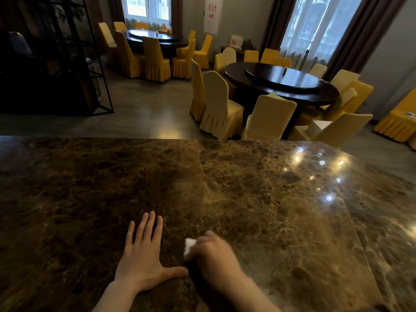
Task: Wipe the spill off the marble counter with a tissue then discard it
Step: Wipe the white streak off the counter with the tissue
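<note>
A dark brown marble counter (258,188) fills the lower half of the view. My left hand (144,255) lies flat on it, palm down, fingers spread, thumb pointing right. Just to its right, my right hand (213,257) is blurred and pressed to the counter, closed on a small white tissue (189,245) that sticks out at its left side. No spill is discernible on the mottled, glossy stone.
Beyond the counter's far edge (157,138) is a dining room: two dark round tables (281,86) ringed by yellow-covered chairs (218,106). A black metal shelf frame (99,75) stands at the left. Ceiling light reflections shine on the counter's right part.
</note>
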Demonstrator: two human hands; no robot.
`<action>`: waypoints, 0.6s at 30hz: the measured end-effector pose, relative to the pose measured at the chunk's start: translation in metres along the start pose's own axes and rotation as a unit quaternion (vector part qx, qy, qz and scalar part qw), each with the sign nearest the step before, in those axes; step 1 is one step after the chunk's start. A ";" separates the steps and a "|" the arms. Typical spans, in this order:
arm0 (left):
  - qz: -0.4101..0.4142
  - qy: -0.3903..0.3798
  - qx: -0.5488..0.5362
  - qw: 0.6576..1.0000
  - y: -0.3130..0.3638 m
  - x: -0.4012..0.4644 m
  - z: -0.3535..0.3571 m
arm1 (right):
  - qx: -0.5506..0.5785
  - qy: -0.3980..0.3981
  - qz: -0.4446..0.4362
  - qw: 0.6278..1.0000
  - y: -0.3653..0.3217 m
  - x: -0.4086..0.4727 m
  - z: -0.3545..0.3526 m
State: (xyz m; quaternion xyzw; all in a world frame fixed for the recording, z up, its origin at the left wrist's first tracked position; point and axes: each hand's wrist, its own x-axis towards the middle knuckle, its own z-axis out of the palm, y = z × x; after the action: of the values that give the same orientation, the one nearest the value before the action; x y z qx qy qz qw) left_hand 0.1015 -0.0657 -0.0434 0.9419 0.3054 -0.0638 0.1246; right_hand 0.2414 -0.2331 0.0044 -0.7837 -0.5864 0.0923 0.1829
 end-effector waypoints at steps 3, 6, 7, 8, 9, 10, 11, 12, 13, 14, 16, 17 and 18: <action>0.000 0.007 -0.007 1.000 0.001 -0.002 -0.002 | -0.015 0.128 0.193 0.973 0.052 -0.020 -0.028; -0.003 0.006 -0.002 1.000 0.002 -0.002 -0.002 | -0.011 0.224 0.343 0.912 0.064 -0.022 -0.032; -0.002 0.007 0.001 1.000 0.002 -0.002 -0.002 | -0.020 0.211 0.322 0.923 0.051 -0.014 -0.022; 0.000 0.005 0.003 1.000 0.002 -0.002 -0.002 | -0.016 0.180 0.273 0.945 0.032 -0.005 -0.009; 0.001 -0.001 0.005 1.000 0.001 -0.002 -0.003 | -0.004 0.141 0.202 0.969 0.012 0.002 0.003; 0.001 -0.007 0.006 1.000 0.001 -0.001 -0.003 | 0.001 0.089 0.131 0.987 -0.005 0.005 0.015; 0.000 -0.008 0.006 1.000 0.000 -0.001 -0.002 | -0.004 0.039 0.063 0.997 -0.017 0.006 0.021; 0.001 -0.007 0.005 1.000 0.000 -0.002 -0.002 | -0.002 0.013 0.023 1.000 -0.017 0.005 0.021; 0.001 -0.007 0.001 1.000 0.001 -0.002 -0.003 | 0.008 0.021 0.023 0.999 -0.009 0.003 0.012; 0.000 -0.006 -0.003 1.000 0.000 -0.002 -0.003 | 0.012 0.052 0.058 0.997 0.006 -0.002 0.005; -0.001 -0.006 -0.006 1.000 0.001 -0.002 -0.003 | 0.008 0.157 0.204 0.966 0.045 -0.015 -0.015; -0.002 -0.004 -0.006 1.000 0.001 -0.002 -0.003 | 0.015 0.197 0.282 0.939 0.066 -0.022 -0.025; -0.003 -0.003 -0.005 1.000 0.002 -0.002 -0.003 | 0.013 0.221 0.335 0.916 0.081 -0.027 -0.031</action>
State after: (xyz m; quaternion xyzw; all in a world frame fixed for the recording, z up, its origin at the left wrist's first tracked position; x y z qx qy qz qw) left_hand 0.1009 -0.0672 -0.0402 0.9402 0.3077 -0.0657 0.1302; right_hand 0.3166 -0.2842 -0.0011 -0.9321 -0.2328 -0.0199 0.2768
